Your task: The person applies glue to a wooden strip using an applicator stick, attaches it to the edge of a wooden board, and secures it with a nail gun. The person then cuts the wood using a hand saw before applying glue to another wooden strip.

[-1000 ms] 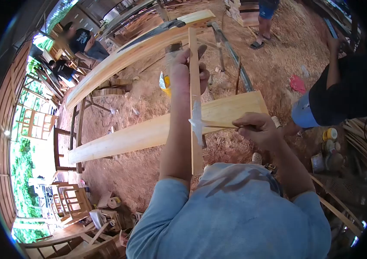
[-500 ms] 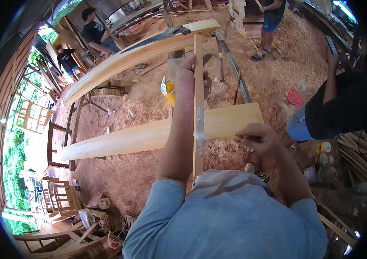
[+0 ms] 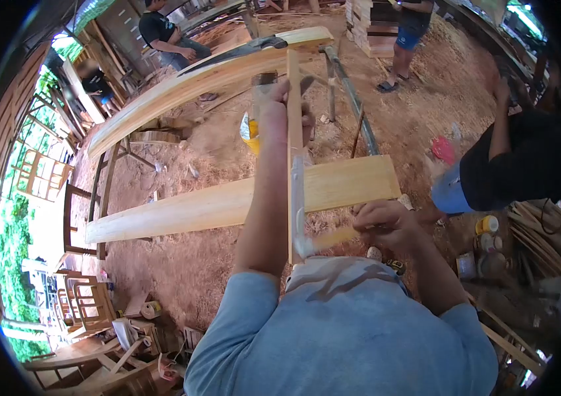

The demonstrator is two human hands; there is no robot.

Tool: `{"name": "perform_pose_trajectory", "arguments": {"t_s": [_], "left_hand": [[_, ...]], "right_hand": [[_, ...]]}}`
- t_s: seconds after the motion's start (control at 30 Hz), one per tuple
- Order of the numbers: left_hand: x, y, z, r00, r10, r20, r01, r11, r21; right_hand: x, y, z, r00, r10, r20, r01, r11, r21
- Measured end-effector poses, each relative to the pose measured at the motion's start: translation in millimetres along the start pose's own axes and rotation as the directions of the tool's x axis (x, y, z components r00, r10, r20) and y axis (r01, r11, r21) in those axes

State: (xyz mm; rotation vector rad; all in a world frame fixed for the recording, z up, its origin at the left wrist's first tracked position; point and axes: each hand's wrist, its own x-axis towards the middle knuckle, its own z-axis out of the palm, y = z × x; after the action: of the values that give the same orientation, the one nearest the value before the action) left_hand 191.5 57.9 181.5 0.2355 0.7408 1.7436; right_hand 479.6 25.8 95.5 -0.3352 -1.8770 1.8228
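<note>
My left hand (image 3: 279,109) grips a narrow wooden strip (image 3: 294,119), which points away from my chest. A wet-looking whitish smear (image 3: 297,191) covers the near half of the strip's face. In my right hand (image 3: 386,223) is a brush (image 3: 333,239) with a yellowish handle, blurred by motion. Its pale tip touches the strip close to the near end. Beyond the strip and below it lies a wide, pale plank (image 3: 181,214). A yellow container (image 3: 250,135) with a torn white rim shows just left of my left forearm.
A long board (image 3: 194,82) with dark cloth (image 3: 247,49) on it rests on trestles (image 3: 353,99). A person in black (image 3: 511,158) is close on my right. Other people (image 3: 168,39) are farther back. Wooden chairs (image 3: 86,300) and timber lie at lower left.
The brush has moved down the strip toward my body, and the smear reaches nearer its close end. My right hand is slightly lower. The strip has shifted a little left in view.
</note>
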Motion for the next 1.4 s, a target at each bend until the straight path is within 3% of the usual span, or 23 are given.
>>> {"name": "perform_pose_trajectory", "arguments": {"t_s": [0.03, 0.13, 0.2, 0.27, 0.4, 0.47, 0.6, 0.67, 0.8, 0.87, 0.93, 0.97, 1.03, 1.07, 1.13, 1.4], "left_hand": [[0.7, 0.5, -2.8, 1.0, 0.029, 0.003, -0.029, 1.0, -0.002], [-2.0, -1.5, -5.9, 0.998, 0.044, 0.033, -0.045, 0.999, 0.023], [-3.4, -3.1, -2.1, 0.998, 0.053, 0.028, -0.053, 0.998, 0.025], [-1.9, -4.6, -1.4, 0.998, 0.047, 0.034, -0.048, 0.999, 0.027], [0.8, 0.8, -3.8, 0.998, 0.061, 0.028, -0.062, 0.998, 0.026], [-1.1, 0.5, -4.5, 0.997, 0.078, 0.024, -0.079, 0.996, 0.047], [-10.8, -2.5, 5.8, 0.988, 0.155, 0.023, -0.157, 0.984, 0.085], [-11.5, -3.5, 9.7, 0.987, 0.161, 0.007, -0.161, 0.982, 0.1], [-5.0, -4.2, 3.1, 0.991, 0.127, 0.034, -0.129, 0.987, 0.09], [-4.6, -4.9, 2.1, 0.992, 0.118, 0.052, -0.122, 0.988, 0.098], [-10.4, -7.3, 7.5, 0.991, 0.132, 0.0, -0.131, 0.989, 0.069], [-11.4, -8.1, 6.6, 0.992, 0.13, 0.003, -0.13, 0.989, 0.071], [-11.2, -10.9, 6.4, 0.993, 0.112, 0.034, -0.114, 0.991, 0.073], [-12.4, -12.4, 7.5, 0.993, 0.109, 0.043, -0.112, 0.991, 0.077], [-15.4, -15.8, 10.4, 0.995, 0.074, 0.064, -0.078, 0.995, 0.06], [-21.9, -26.7, 20.3, 0.996, 0.067, 0.058, -0.072, 0.992, 0.105]], "right_hand": [[-0.2, -9.9, -6.8, 0.992, -0.077, 0.1, 0.082, 0.995, -0.05], [-3.8, -15.4, -8.8, 0.983, -0.163, 0.085, 0.169, 0.984, -0.065], [5.1, -28.9, -8.4, 0.979, 0.152, -0.136, -0.17, 0.976, -0.137], [7.2, -18.6, -6.1, 0.985, 0.067, -0.16, -0.089, 0.986, -0.138], [-4.6, -20.4, -4.0, 0.999, 0.044, -0.026, -0.049, 0.971, -0.232], [-14.3, -23.8, -1.0, 0.977, 0.041, 0.211, 0.004, 0.978, -0.208], [-17.9, -26.1, -0.5, 0.987, -0.035, 0.156, 0.05, 0.994, -0.092], [-15.3, -24.4, -4.2, 0.992, 0.117, 0.041, -0.114, 0.991, -0.073], [-11.7, -24.3, -4.2, 1.0, 0.01, 0.029, -0.005, 0.987, -0.16], [-13.6, -32.9, -10.3, 0.965, 0.009, 0.262, 0.042, 0.981, -0.191], [-11.9, -42.4, -11.5, 0.943, -0.054, 0.329, 0.11, 0.982, -0.155], [-13.4, -41.5, -11.9, 0.977, 0.017, 0.212, 0.001, 0.996, -0.086], [-7.8, -30.8, -14.6, 1.0, 0.014, -0.003, -0.014, 0.995, -0.096], [-3.6, -30.7, -15.1, 1.0, 0.008, -0.011, -0.009, 0.995, -0.099], [5.5, -32.1, -13.5, 0.947, 0.221, -0.233, -0.219, 0.975, 0.035], [23.1, -31.0, -21.3, 0.964, 0.1, -0.246, -0.134, 0.983, -0.128]]}}
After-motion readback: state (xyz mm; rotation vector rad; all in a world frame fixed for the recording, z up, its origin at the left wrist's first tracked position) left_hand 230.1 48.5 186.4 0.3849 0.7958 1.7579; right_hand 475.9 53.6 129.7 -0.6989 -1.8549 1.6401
